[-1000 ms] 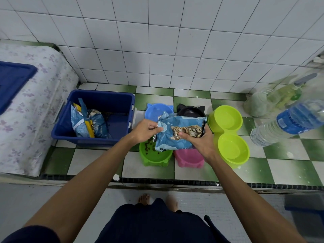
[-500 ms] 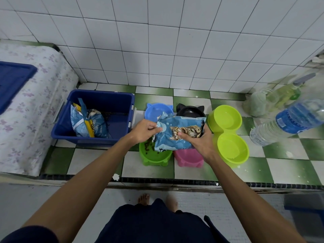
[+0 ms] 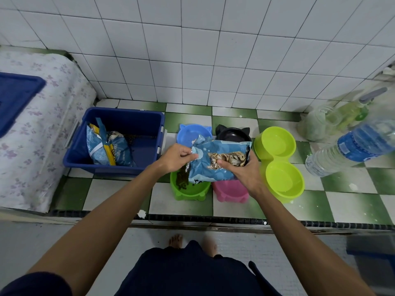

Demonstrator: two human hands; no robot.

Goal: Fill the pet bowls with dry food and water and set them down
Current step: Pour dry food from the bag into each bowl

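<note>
**Over the green bowl: food bag tipped, both hands on it**

Over the green bowl (image 3: 189, 189) on the checkered floor, I see the blue food bag (image 3: 218, 162) held on its side, open end to the left. Left hand (image 3: 176, 158) pinches the torn corner of the bag; right hand (image 3: 240, 170) grasps its body, thumb on the cat picture. Green bowl already has kibble on its left side. Pink bowl (image 3: 230, 192) sits just beside it, mostly hidden under the bag, contents not visible. Blue bowl (image 3: 192, 133) and black bowl (image 3: 234, 133) behind look empty. Lime double bowl (image 3: 280, 163) to the right looks dry. Water bottle (image 3: 350, 148) lies near the right edge, blurred. Blue bin (image 3: 119, 144) on the left holds a second bag (image 3: 106, 148).

My read: pouring step, early in the task. Risks: the bag mouth sits near the bowl's rim, so a steeper tilt could scatter kibble onto the tiles. A soft bag can dump all at once and overfill. Moving across to the pink bowl while tipped would trail food between them.
</note>
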